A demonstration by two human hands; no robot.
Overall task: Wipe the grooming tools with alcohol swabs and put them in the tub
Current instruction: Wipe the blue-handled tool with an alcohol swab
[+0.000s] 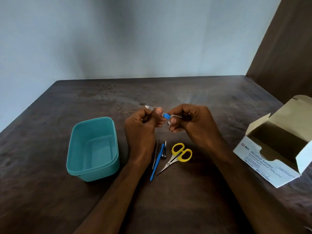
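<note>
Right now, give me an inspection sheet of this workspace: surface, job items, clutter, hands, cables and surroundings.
Surface: dark brown table, mottled finish.
Job items: teal tub left of the hands, with no tools in it; nail file with a blue handle, raised between the hands; white swab at its handle end; yellow scissors, blue-handled tool, tweezers and nail clippers lying together on the table.
Clutter: open alcohol swab box at the right.
Hands: left hand has a grip on the file's metal end; right hand pinches the swab.
Cables: nothing seen.
Surroundings: pale blue wall; brown panel at the right.
</note>
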